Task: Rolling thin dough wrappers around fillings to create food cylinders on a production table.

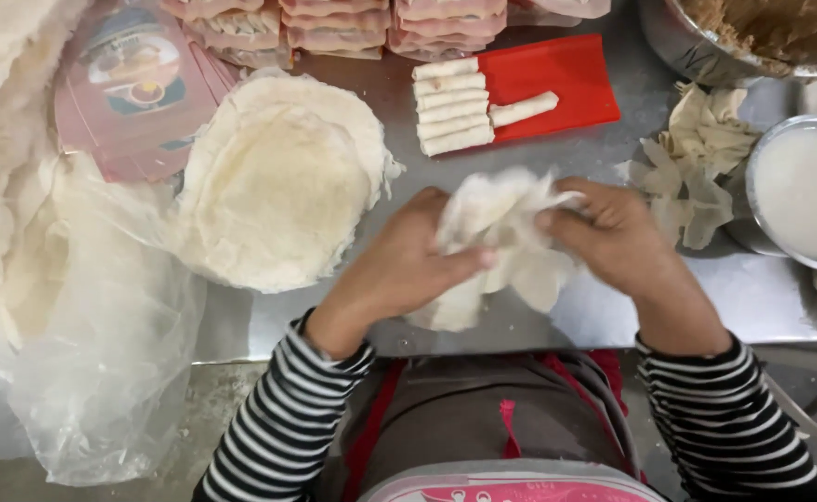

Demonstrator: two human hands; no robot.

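Both hands pinched one thin, pale, floppy wrapper sheet [501, 244] above the steel table [762, 297] — the left hand [407, 265] closed on its near edge, the right hand [613, 232] gripping its crumpled top. To the left lay a round stack of wrappers [274, 186], soft and ragged-edged, beside a clear plastic bag [102, 353]. Beyond the hands, tight rolled cylinders [450, 107] rested on a red tray [562, 79] — torn scraps [697, 163] and a bowl of white liquid [803, 191] sat right.
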